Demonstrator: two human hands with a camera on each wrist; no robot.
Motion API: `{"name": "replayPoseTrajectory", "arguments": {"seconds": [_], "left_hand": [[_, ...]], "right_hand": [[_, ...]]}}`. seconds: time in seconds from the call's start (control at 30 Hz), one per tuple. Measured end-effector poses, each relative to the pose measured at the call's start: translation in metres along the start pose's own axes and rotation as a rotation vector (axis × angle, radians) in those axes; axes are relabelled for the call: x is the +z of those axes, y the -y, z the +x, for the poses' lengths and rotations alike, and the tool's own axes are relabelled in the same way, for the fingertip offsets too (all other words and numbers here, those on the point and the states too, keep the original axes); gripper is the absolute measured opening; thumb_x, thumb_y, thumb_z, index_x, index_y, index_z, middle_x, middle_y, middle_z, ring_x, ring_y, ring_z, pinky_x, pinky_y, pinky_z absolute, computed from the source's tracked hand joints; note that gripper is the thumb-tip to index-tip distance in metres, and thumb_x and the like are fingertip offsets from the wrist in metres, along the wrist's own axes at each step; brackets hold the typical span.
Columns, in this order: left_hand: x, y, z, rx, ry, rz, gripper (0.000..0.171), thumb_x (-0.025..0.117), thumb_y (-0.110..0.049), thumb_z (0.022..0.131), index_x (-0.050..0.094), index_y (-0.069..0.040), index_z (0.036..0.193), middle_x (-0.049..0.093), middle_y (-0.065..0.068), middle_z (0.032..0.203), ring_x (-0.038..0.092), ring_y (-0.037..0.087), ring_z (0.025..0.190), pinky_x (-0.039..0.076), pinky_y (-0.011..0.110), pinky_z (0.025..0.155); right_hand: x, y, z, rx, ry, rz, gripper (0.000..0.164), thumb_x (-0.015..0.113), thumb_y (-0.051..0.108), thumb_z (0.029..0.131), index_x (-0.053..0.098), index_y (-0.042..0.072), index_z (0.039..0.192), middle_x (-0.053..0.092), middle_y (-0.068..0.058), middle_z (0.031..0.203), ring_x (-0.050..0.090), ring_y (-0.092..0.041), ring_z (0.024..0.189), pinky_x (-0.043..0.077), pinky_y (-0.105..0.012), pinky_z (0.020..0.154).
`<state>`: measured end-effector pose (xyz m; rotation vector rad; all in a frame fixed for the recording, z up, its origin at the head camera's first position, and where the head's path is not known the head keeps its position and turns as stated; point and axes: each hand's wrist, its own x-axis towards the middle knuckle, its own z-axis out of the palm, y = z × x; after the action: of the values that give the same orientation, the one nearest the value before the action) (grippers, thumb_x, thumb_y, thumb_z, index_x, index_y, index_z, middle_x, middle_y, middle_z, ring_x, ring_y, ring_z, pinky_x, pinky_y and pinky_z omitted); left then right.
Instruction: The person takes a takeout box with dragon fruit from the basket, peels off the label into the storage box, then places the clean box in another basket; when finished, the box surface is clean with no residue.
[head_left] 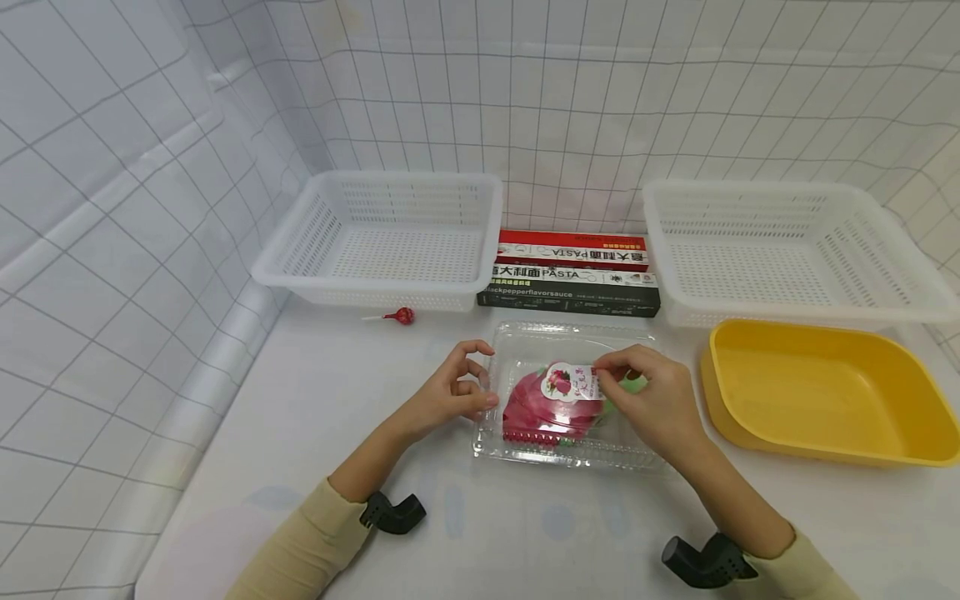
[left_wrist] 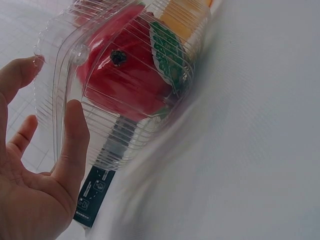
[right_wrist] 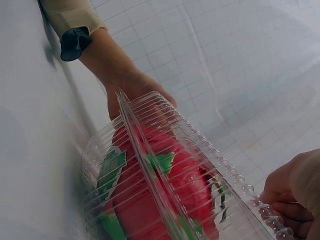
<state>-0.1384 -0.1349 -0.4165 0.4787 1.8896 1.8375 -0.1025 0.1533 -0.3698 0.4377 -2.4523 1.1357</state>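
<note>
A clear plastic clamshell box stands closed in front of me, with a red dragon fruit with green leaf tips inside. On its lid lies a white label printed with a red fruit. My left hand holds the box's left edge between thumb and curled fingers; in the left wrist view the thumb lies along the box's near wall. Thumb and forefinger of my right hand pinch the label's right end on the lid. In the right wrist view the right fingertips are partly hidden behind the beaded rim.
Behind the box lie a black pasta box and a red pasta box. White baskets stand at the back left and back right. A yellow bin sits to the right. A red lollipop lies before the left basket.
</note>
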Motion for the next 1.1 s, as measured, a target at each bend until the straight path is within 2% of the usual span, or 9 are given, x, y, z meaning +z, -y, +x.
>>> {"name": "replayPoseTrajectory", "arguments": {"seconds": [0.13, 0.37, 0.57, 0.9, 1.1], "left_hand": [[0.0, -0.001, 0.0, -0.002, 0.001, -0.003, 0.065, 0.073, -0.016, 0.087, 0.031, -0.014, 0.136, 0.043, 0.016, 0.104, 0.057, 0.018, 0.071, 0.056, 0.031, 0.067], [0.001, -0.002, 0.0, -0.006, -0.003, -0.001, 0.066, 0.074, -0.018, 0.086, 0.031, -0.013, 0.137, 0.044, 0.017, 0.104, 0.057, 0.018, 0.071, 0.056, 0.03, 0.066], [0.001, -0.003, 0.0, -0.003, -0.001, -0.002, 0.066, 0.074, -0.019, 0.086, 0.031, -0.012, 0.137, 0.043, 0.019, 0.105, 0.057, 0.018, 0.071, 0.056, 0.03, 0.066], [0.0, -0.003, -0.001, -0.007, 0.0, -0.008, 0.066, 0.074, -0.019, 0.086, 0.031, -0.013, 0.136, 0.042, 0.021, 0.105, 0.057, 0.018, 0.071, 0.056, 0.03, 0.066], [0.0, -0.002, 0.0, -0.008, -0.003, -0.013, 0.067, 0.075, -0.021, 0.086, 0.031, -0.015, 0.137, 0.043, 0.018, 0.105, 0.057, 0.017, 0.072, 0.056, 0.031, 0.067]], "right_hand": [[-0.002, -0.001, 0.001, 0.001, -0.023, 0.044, 0.013, 0.075, -0.006, 0.079, 0.073, 0.003, 0.088, 0.069, -0.001, 0.081, 0.057, -0.012, 0.076, 0.046, -0.012, 0.071], [-0.007, 0.0, 0.002, 0.025, -0.024, 0.109, 0.011, 0.074, -0.004, 0.081, 0.073, 0.002, 0.089, 0.071, -0.006, 0.084, 0.058, -0.009, 0.076, 0.047, -0.011, 0.072], [-0.01, -0.001, 0.003, 0.025, -0.02, 0.136, 0.013, 0.073, -0.009, 0.079, 0.072, -0.001, 0.089, 0.071, -0.006, 0.084, 0.059, -0.005, 0.073, 0.049, -0.012, 0.069], [-0.019, 0.0, 0.005, 0.115, 0.009, 0.191, 0.008, 0.07, -0.006, 0.084, 0.071, -0.003, 0.091, 0.07, -0.011, 0.085, 0.058, -0.007, 0.072, 0.048, -0.011, 0.068], [-0.024, -0.005, 0.005, 0.144, 0.009, 0.192, 0.008, 0.069, -0.006, 0.084, 0.07, -0.005, 0.092, 0.069, -0.013, 0.086, 0.058, -0.005, 0.073, 0.049, -0.011, 0.069]]}}
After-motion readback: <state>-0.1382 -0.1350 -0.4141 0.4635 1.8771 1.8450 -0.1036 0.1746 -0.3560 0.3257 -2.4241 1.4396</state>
